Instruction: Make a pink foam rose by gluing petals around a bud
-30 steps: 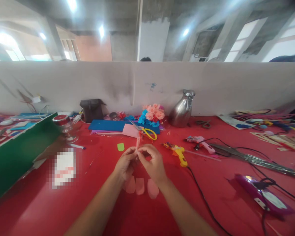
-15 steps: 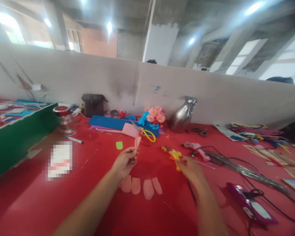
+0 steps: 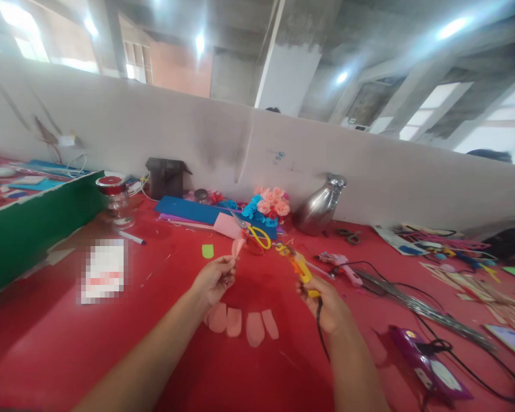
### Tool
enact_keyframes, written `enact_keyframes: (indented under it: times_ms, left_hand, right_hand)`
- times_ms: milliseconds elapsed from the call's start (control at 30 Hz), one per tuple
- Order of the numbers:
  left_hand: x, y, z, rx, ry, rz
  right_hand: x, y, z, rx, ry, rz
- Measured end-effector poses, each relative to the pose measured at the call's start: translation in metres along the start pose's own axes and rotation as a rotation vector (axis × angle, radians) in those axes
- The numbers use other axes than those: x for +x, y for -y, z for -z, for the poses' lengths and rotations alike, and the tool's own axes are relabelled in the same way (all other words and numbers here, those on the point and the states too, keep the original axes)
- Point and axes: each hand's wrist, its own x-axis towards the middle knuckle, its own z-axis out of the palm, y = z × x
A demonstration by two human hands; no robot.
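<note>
My left hand [image 3: 217, 278] pinches a folded pink paper petal [image 3: 237, 248], held up above the red table. In my right hand [image 3: 326, 300] is a yellow hot glue gun [image 3: 301, 268], its nozzle end pointing left toward the petal, with a gap between them. A black cord [image 3: 320, 329] hangs from the gun's grip. Several loose pink petals lie in a row below my hands, among them a rounded petal [image 3: 254, 329] and a narrow petal [image 3: 270, 324]. Behind the held petal lie yellow-handled scissors [image 3: 260, 236] on a pink paper sheet [image 3: 227, 225].
At the back stand a paper flower bunch [image 3: 272, 205], a steel jug [image 3: 320, 206] and a lidded jar [image 3: 115, 200]. To the right lie a pink glue gun [image 3: 343, 266], a wire bundle [image 3: 424, 303] and a purple box [image 3: 429, 366] with cords. A green divider [image 3: 43, 229] borders the left.
My right hand has closed around the yellow glue gun and lifted it, turning its nozzle toward the petal. My left hand still holds the petal. The view has shifted slightly.
</note>
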Motion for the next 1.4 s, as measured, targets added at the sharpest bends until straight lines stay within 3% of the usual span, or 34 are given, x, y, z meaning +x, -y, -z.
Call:
enact_keyframes:
  times_ms: [133, 300, 433, 633, 867, 1033, 1400]
  left_hand:
    - [0.0, -0.001, 0.0, 0.006, -0.04, -0.003]
    - [0.002, -0.002, 0.003, 0.034, -0.026, 0.024]
    - [0.002, -0.002, 0.004, 0.053, -0.037, 0.014]
    - [0.0, -0.002, 0.002, 0.113, -0.025, -0.018]
    - [0.002, -0.001, 0.003, 0.164, -0.062, -0.074]
    - [0.002, -0.002, 0.002, 0.181, -0.082, -0.076]
    - [0.001, -0.001, 0.002, 0.182, -0.078, -0.091]
  right_hand:
    - [-0.01, 0.015, -0.013, 0.291, 0.113, -0.175]
    - [-0.02, 0.025, -0.027, 0.262, 0.085, -0.092]
    - [-0.026, 0.024, -0.038, 0.104, 0.04, 0.08]
    - [-0.036, 0.015, -0.054, -0.301, 0.18, 0.178]
    - [-0.042, 0.01, -0.066, -0.66, 0.104, 0.337]
    - [-0.043, 0.01, -0.068, -0.748, 0.121, 0.405]
    - [-0.043, 0.01, -0.068, -0.79, 0.094, 0.4]
